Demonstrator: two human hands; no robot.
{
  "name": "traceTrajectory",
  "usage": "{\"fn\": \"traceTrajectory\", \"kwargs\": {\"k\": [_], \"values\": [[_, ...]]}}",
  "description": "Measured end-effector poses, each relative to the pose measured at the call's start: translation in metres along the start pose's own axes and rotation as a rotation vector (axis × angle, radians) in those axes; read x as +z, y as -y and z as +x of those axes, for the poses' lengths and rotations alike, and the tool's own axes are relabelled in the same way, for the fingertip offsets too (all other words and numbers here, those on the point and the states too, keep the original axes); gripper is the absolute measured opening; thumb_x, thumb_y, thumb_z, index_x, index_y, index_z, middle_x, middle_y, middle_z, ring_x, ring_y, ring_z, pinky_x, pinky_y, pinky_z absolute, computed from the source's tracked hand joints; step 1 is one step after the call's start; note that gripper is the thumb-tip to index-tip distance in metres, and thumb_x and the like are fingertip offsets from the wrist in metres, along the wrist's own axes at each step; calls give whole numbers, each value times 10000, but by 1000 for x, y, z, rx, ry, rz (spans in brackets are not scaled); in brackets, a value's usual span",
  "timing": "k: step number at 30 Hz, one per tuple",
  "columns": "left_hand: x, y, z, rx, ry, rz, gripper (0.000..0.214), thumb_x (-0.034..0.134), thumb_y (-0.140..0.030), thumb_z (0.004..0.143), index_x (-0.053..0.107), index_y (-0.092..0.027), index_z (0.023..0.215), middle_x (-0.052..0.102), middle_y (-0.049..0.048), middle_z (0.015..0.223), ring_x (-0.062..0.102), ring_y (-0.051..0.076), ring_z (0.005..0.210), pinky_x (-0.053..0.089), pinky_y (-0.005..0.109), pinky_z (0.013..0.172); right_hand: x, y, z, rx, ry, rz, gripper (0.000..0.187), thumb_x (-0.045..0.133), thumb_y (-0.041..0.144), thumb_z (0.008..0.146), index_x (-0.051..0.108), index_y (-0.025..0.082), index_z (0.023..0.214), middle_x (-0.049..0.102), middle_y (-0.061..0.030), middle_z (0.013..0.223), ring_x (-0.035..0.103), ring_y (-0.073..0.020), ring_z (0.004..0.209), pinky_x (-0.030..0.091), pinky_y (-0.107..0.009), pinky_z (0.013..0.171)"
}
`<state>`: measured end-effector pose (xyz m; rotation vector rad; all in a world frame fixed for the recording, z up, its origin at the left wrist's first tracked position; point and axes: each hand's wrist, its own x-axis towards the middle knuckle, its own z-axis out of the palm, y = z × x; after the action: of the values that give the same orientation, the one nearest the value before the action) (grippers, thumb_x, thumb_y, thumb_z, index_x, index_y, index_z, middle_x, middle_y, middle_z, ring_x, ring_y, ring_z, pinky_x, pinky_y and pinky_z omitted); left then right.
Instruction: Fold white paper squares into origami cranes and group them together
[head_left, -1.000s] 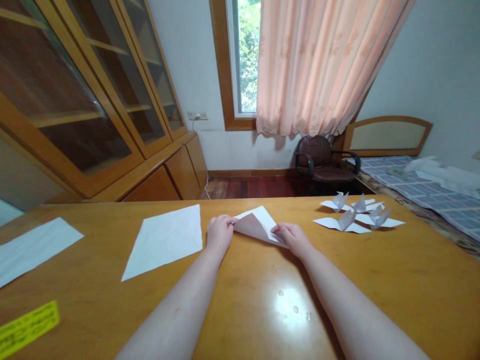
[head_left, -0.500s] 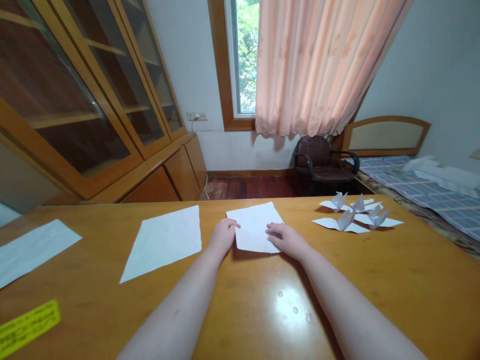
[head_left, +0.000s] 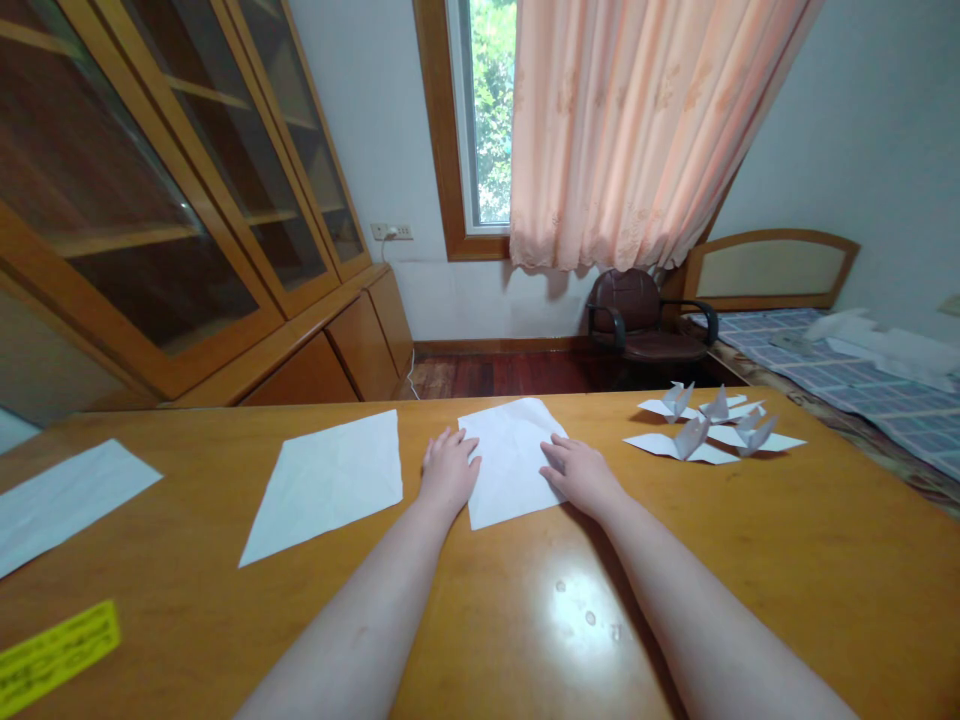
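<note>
A white square sheet of paper (head_left: 510,460) lies flat on the wooden table (head_left: 525,610) in front of me. My left hand (head_left: 448,468) rests open at the sheet's left edge, fingers stretched onto the paper. My right hand (head_left: 577,472) lies open on its right edge, fingers flat. Neither hand grips anything. To the right stand several folded paper cranes (head_left: 712,425) on the table.
A creased white sheet (head_left: 330,480) lies left of my hands, another white sheet (head_left: 67,495) at the far left, and a yellow label (head_left: 52,655) near the front edge. Beyond the table are glass-door cabinets (head_left: 172,190), a dark chair (head_left: 645,320), a curtain and a bed (head_left: 847,370).
The paper was folded into a triangle and held by both hands; it has been unfolded and now lies flat, with both hands spread open on its sides.
</note>
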<state>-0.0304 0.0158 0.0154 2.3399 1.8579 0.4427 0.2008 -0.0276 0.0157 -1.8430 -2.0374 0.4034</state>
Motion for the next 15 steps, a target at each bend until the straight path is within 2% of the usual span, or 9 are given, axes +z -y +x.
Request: {"fn": "traceTrajectory", "kwargs": {"k": [2,6,10,13,15], "values": [[-3,-5,-3,76,-2,-17,343,507,-283,821,601,-264,1150,507,43,1327,329,251,1301,167,468,1097,-2,3,-1,13,-15,-33,415,569,383,794,581,267,1192,488,-88,1340,447,-303,1185,313,-454,981],[-4,-9,-8,288,159,-114,476,513,-424,819,505,-274,1270,423,48,1400,355,234,1296,209,414,1099,-2,4,-2,21,-35,-54,344,554,390,801,624,285,1120,551,-63,1270,477,-297,1109,332,-456,940],[5,-5,-9,322,202,-111,549,517,-480,804,442,-304,1319,368,46,1435,302,251,1332,175,450,1108,5,-2,2,58,-125,63,293,547,367,804,670,230,1031,547,-94,1248,472,-266,1142,329,-414,987],[8,-2,-7,328,224,-98,562,495,-486,814,416,-300,1338,336,48,1452,277,249,1344,153,454,1113,9,-9,7,89,-248,260,319,549,345,796,653,182,1050,477,-128,1308,436,-254,1207,330,-401,1020],[8,-2,-7,325,237,-95,569,486,-489,817,406,-294,1345,320,47,1461,263,248,1350,142,451,1115,10,-15,11,120,-316,421,316,558,363,785,651,177,1023,445,-132,1336,430,-253,1221,385,-393,985]]}}
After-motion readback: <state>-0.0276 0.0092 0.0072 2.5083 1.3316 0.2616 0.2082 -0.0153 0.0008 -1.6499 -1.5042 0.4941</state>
